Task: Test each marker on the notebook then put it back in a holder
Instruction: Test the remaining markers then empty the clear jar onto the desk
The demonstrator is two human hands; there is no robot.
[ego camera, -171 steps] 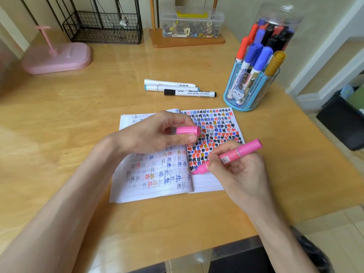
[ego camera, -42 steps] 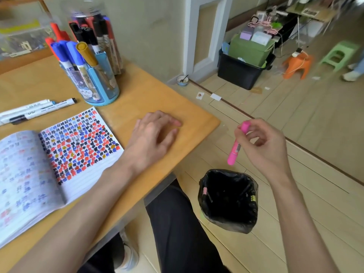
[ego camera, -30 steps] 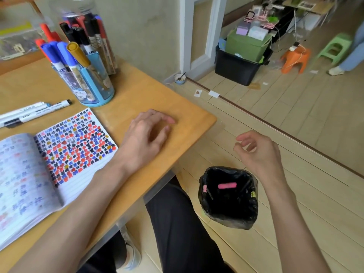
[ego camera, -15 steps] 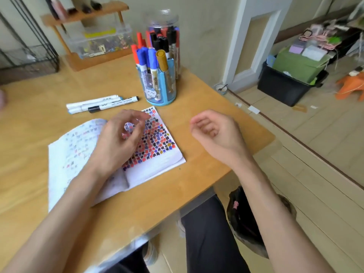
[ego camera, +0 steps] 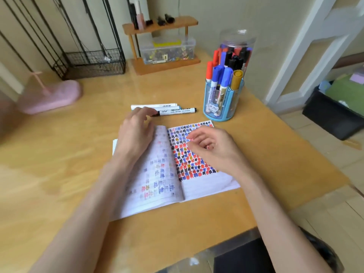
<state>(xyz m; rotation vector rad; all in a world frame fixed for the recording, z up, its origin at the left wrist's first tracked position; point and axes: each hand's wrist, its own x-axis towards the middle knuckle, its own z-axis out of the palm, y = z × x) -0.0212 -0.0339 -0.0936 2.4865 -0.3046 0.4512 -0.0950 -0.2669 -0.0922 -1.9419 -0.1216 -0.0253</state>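
Overhead, a wooden table (ego camera: 78,154) is seen against a cream wall (ego camera: 266,26), with tiled floor (ego camera: 350,160) to the right. One open notebook (ego camera: 206,186) is laid at its middle. Three markers (ego camera: 177,111) are laid just beyond it, beside one blue holder (ego camera: 222,113). The left hand (ego camera: 136,134) is set on their ends, grasp not discernible; the right hand (ego camera: 212,146) is held slack and empty over the right page
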